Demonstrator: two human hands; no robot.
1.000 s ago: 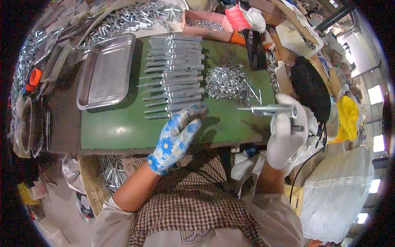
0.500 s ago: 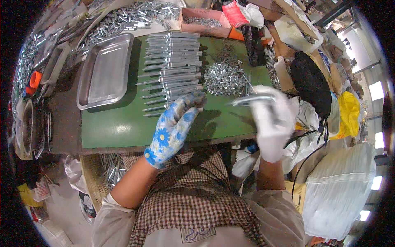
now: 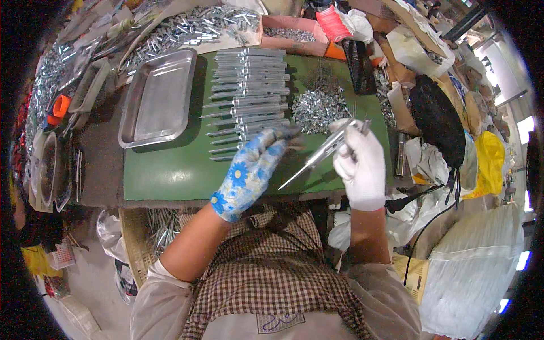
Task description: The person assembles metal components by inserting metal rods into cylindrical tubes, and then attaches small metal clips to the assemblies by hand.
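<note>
My right hand (image 3: 361, 164), in a white glove, is closed around a slim silver metal piece with a pointed tip (image 3: 317, 161). The point slants down and left over the green mat. My left hand (image 3: 249, 167) wears a blue-flowered glove with dark fingertips and is at the near right end of a row of similar pointed metal pieces (image 3: 246, 85). Its fingers are drawn together; whatever lies between them is hidden and slightly smeared. A pile of small silver metal parts (image 3: 318, 110) lies just beyond my right hand.
Left of the row stands a shallow metal tray (image 3: 161, 96) beside the green mat (image 3: 164, 178). A pink box (image 3: 269, 41) of small parts sits at the back. Loose metal pieces (image 3: 192, 28) heap up behind the tray. On the right are a black pouch (image 3: 433, 119) and a yellow bag (image 3: 488, 164).
My right hand has come left and slowed from a blur, with the pointed metal piece now turned down and left. My left hand stays near the row. The whole view has shifted slightly.
</note>
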